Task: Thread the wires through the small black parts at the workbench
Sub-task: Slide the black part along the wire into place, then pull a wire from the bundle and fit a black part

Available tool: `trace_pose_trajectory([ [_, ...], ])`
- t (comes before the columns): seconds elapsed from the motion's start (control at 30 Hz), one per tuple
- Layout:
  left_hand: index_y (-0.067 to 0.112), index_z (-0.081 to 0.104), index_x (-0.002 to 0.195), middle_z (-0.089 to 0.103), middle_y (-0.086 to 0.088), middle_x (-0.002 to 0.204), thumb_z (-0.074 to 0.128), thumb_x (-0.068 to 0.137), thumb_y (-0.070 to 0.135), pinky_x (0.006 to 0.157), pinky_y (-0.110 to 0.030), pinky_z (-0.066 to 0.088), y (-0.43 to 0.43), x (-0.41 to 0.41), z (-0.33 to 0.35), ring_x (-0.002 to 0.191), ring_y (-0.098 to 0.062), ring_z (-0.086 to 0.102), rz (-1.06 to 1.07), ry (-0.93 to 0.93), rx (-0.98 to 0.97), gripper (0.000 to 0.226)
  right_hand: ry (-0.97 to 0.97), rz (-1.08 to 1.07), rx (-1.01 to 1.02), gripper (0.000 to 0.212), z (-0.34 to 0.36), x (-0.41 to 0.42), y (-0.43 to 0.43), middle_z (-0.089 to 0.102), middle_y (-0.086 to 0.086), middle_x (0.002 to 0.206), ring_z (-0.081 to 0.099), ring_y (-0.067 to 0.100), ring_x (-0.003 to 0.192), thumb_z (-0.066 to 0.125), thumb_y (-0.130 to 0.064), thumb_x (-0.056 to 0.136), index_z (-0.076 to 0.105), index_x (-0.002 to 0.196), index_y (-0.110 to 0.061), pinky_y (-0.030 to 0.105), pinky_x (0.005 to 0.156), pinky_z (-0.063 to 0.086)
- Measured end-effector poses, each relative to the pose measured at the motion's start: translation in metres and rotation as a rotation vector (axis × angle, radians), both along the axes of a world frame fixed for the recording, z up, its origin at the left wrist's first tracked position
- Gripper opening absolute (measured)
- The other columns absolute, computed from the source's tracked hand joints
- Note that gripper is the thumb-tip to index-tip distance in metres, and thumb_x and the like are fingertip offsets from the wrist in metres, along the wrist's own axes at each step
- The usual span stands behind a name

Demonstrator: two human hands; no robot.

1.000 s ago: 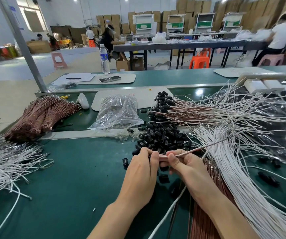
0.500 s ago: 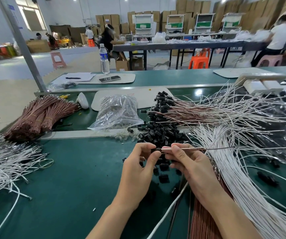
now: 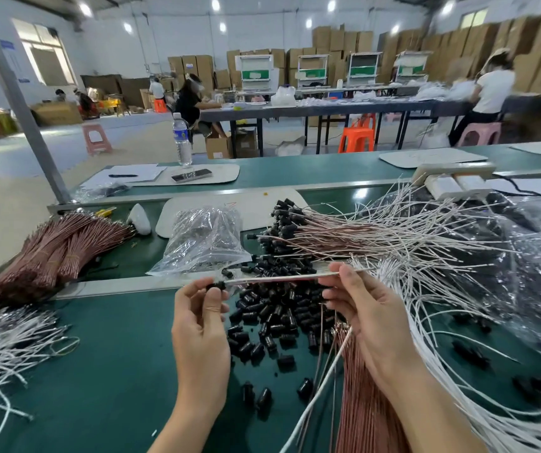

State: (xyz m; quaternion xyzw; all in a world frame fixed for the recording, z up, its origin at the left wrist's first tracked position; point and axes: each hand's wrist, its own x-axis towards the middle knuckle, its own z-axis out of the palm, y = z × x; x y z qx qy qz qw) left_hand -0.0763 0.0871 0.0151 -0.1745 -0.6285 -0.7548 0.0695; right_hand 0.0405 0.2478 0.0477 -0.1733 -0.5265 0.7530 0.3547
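Forearms rise from the 6 o'clock edge, both hands lifted above the green workbench (image 3: pixel 99 371). The left hand (image 3: pixel 201 325) stands upright, its thumb and fingertips pinching a small black part (image 3: pixel 219 285) at its 12 o'clock. From that part the wires (image 3: pixel 278 278) run toward 3 o'clock into the right hand (image 3: pixel 365 317), which grips them between thumb and forefinger, its other fingers loosely curled. A heap of loose black parts (image 3: pixel 275 315) lies on the bench between the hands.
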Motion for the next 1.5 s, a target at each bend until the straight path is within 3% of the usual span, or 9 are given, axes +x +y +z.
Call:
trace_pose_trajectory([
  [0.3, 0.018, 0.057, 0.112, 0.070, 0.001, 0.095, 0.055, 0.104, 0.021, 0.079, -0.030, 0.058, 0.095, -0.053, 0.116, 0.080, -0.006, 0.064, -0.150, 0.085, -0.076, 0.009, -0.033, -0.067, 0.249, 0.021, 0.133, -0.036, 0.101, 0.076, 0.013, 0.096, 0.074, 0.019, 0.078, 0.059, -0.024, 0.100, 0.067, 0.106, -0.006, 0.023, 0.068, 0.060],
  [0.47, 0.010, 0.030, 0.151, 0.067, -0.017, 0.116, 0.058, 0.102, 0.036, 0.099, -0.051, 0.052, 0.135, -0.084, 0.113, 0.101, -0.032, 0.070, -0.129, -0.022, -0.636, 0.062, -0.478, -0.024, 0.098, 0.055, 0.101, -0.044, 0.135, 0.068, 0.026, 0.106, 0.072, 0.026, 0.083, 0.059, -0.023, 0.102, 0.040, 0.145, 0.005, 0.029, 0.067, 0.061],
  [0.57, 0.007, 0.041, 0.141, 0.069, -0.017, 0.106, 0.055, 0.104, 0.030, 0.089, -0.050, 0.057, 0.125, -0.079, 0.082, 0.093, -0.033, 0.071, -0.215, 0.038, -0.749, 0.045, -0.493, -0.016, 0.121, 0.037, 0.054, -0.029, 0.125, 0.073, 0.021, 0.096, 0.073, 0.023, 0.074, 0.054, -0.018, 0.103, 0.055, 0.127, 0.011, 0.024, 0.061, 0.062],
  [0.67, 0.004, 0.060, 0.121, 0.071, -0.008, 0.086, 0.052, 0.105, 0.016, 0.061, -0.030, 0.061, 0.107, -0.057, 0.066, 0.068, -0.017, 0.067, -0.542, 0.052, -1.005, 0.022, -0.428, -0.063, 0.137, 0.025, 0.021, -0.018, 0.110, 0.076, 0.013, 0.089, 0.074, 0.015, 0.067, 0.052, -0.018, 0.105, 0.062, 0.120, 0.000, 0.021, 0.062, 0.061],
  [0.83, 0.004, 0.072, 0.103, 0.078, -0.005, 0.081, 0.056, 0.103, 0.028, 0.054, -0.021, 0.056, 0.089, 0.001, 0.072, 0.057, -0.014, 0.068, -1.062, 0.132, -1.416, 0.028, -0.387, -0.125, 0.190, 0.021, 0.009, -0.017, 0.088, 0.075, 0.009, 0.090, 0.070, 0.013, 0.070, 0.046, -0.016, 0.108, 0.058, 0.124, -0.012, 0.023, 0.064, 0.059],
  [1.0, -0.003, 0.068, 0.098, 0.072, -0.005, 0.066, 0.056, 0.103, 0.033, 0.044, -0.020, 0.050, 0.092, 0.052, 0.064, 0.043, -0.012, 0.057, -1.128, 0.189, -1.695, 0.038, -0.369, -0.157, 0.200, 0.022, 0.011, -0.017, 0.072, 0.075, 0.007, 0.085, 0.065, 0.014, 0.065, 0.043, -0.010, 0.105, 0.059, 0.121, -0.013, 0.024, 0.058, 0.053],
  [1.2, -0.003, 0.058, 0.103, 0.064, -0.004, 0.062, 0.060, 0.102, 0.022, 0.032, -0.017, 0.036, 0.099, 0.068, 0.055, 0.029, -0.005, 0.046, -1.052, 0.096, -1.654, 0.026, -0.388, -0.147, 0.223, 0.023, 0.004, -0.012, 0.054, 0.075, 0.006, 0.087, 0.063, 0.011, 0.061, 0.044, -0.011, 0.105, 0.058, 0.122, -0.016, 0.019, 0.050, 0.050],
  [1.33, 0.006, 0.058, 0.081, 0.067, 0.001, 0.068, 0.055, 0.104, 0.016, 0.036, -0.016, 0.036, 0.096, 0.062, 0.056, 0.036, -0.005, 0.047, -1.125, -0.016, -1.609, 0.025, -0.397, -0.137, 0.234, 0.023, 0.003, -0.007, 0.049, 0.075, 0.006, 0.090, 0.062, 0.009, 0.062, 0.044, -0.010, 0.105, 0.058, 0.122, -0.017, 0.017, 0.050, 0.050],
  [1.5, 0.005, 0.063, 0.091, 0.071, 0.003, 0.068, 0.052, 0.104, 0.019, 0.042, -0.019, 0.040, 0.086, 0.047, 0.063, 0.044, -0.008, 0.051, -1.110, -0.065, -1.469, 0.022, -0.354, -0.194, 0.237, 0.022, 0.007, -0.001, 0.052, 0.073, 0.005, 0.095, 0.063, 0.011, 0.066, 0.044, -0.009, 0.106, 0.058, 0.120, -0.018, 0.017, 0.051, 0.051],
])
